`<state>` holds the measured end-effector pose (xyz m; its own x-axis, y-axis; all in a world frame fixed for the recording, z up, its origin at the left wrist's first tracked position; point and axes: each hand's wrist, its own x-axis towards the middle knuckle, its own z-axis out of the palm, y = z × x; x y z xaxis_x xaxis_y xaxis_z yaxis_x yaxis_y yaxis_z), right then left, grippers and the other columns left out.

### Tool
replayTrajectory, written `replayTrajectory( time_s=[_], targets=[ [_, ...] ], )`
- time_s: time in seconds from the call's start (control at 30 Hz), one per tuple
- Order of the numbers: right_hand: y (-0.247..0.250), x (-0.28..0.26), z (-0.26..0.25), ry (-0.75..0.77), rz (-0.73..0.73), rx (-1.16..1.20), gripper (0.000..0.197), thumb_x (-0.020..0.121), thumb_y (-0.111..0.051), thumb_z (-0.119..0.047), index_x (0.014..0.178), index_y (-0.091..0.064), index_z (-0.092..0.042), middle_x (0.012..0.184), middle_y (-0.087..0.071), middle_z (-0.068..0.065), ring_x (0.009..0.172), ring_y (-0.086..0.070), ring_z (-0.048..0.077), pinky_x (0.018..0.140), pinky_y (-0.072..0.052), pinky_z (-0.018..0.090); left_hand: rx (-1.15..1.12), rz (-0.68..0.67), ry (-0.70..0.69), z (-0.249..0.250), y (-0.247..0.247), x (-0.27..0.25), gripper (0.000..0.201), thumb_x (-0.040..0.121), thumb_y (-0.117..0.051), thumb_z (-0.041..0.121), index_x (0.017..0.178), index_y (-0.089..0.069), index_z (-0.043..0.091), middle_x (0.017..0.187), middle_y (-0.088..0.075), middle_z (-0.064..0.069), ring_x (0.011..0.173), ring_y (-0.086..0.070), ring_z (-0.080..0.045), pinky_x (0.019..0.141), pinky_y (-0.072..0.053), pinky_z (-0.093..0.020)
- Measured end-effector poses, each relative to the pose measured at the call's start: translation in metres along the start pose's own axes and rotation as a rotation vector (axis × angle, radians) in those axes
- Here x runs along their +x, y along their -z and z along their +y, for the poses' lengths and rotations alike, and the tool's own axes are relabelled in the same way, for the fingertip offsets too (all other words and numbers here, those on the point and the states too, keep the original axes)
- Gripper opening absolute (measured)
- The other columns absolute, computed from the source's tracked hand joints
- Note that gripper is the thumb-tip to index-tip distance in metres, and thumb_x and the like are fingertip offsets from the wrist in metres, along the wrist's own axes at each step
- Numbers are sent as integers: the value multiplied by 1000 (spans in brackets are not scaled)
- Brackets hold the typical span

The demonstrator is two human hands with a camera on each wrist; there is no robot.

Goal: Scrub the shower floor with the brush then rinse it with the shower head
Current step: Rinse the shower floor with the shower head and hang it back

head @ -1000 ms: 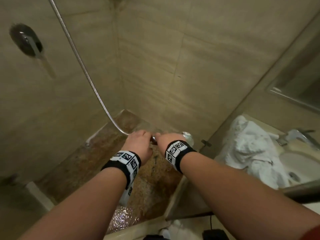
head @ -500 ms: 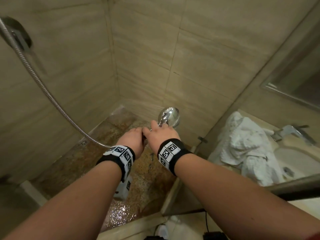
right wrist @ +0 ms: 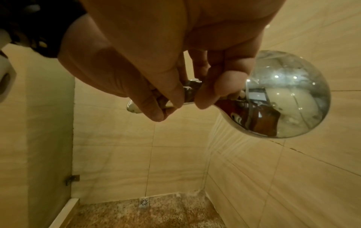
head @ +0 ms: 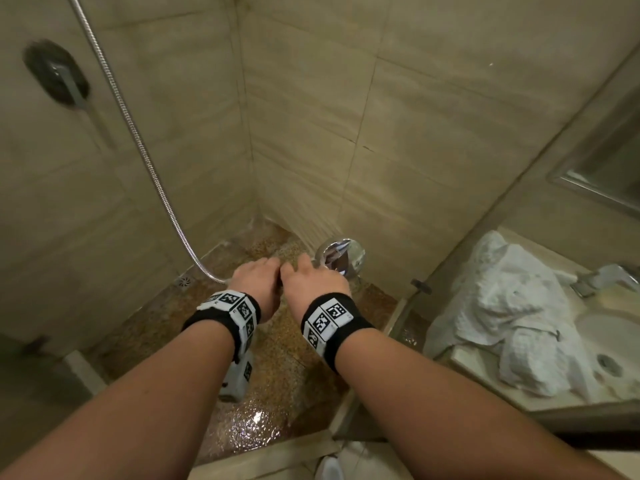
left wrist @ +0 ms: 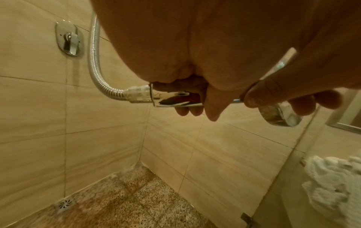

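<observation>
Since a moment ago your spray has swung toward the far corner of the shower floor (head: pixel 277 358). Your left hand (head: pixel 254 284) and right hand (head: pixel 311 282) both grip the shower head (head: pixel 341 256); tilt it up and you may soak the towel (head: pixel 512 317).

Beyond our fingertips (right wrist: pixel 154 114) the tiled walls (head: pixel 415 150) meet in a corner, closing the way ahead. Below our fingers open air reaches the floor (left wrist: pixel 136 200). Left of them hangs the hose (head: pixel 138 143); right, a glass panel (left wrist: pixel 289 154).
</observation>
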<state>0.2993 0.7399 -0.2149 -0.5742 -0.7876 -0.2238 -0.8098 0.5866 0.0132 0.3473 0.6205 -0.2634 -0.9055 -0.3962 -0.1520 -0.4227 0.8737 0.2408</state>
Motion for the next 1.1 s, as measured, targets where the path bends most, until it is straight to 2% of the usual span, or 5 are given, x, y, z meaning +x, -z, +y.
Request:
replayTrajectory(
  time_s=[0.17,0.67,0.87,0.97,1.1],
  targets=[
    [-6,4,-4,-95,-39,80,42,100,-45,-13,141,-42,-15,136,-43,11,105,-65,38,68,-48,46,-66,-41,-31,-8,-2,8,13,89,-56,23,98,-47,25,111,-62,-2,109,-59,-27,95,-46,-39],
    [-26,17,-62,-171,-160,132,47,99,-43,-5,145,-35,-13,138,-37,14,106,-63,40,70,-50,47,-7,-24,-127,-76,-21,-4,22,88,-58,27,109,-55,23,112,-61,1,111,-56,-25,97,-39,-37],
    [-27,19,-67,-184,-170,128,42,98,-44,-5,139,-39,-12,135,-40,14,105,-64,39,65,-45,44,-23,12,-117,-78,-22,-7,14,88,-57,26,98,-47,29,97,-51,6,106,-52,-23,101,-36,-38],
    [-29,18,-63,-200,-178,137,44,99,-43,-5,141,-38,-12,136,-40,14,105,-64,39,68,-50,45,0,34,-134,-73,-26,-7,24,88,-59,26,112,-55,27,110,-57,5,113,-49,-23,112,-28,-38],
    [-31,17,-54,-241,-206,155,46,98,-44,-6,144,-37,-12,138,-42,14,112,-62,40,77,-55,50,32,118,-196,-58,-32,-9,29,91,-57,24,120,-56,25,117,-58,3,124,-46,-22,126,-2,-44]
  ],
)
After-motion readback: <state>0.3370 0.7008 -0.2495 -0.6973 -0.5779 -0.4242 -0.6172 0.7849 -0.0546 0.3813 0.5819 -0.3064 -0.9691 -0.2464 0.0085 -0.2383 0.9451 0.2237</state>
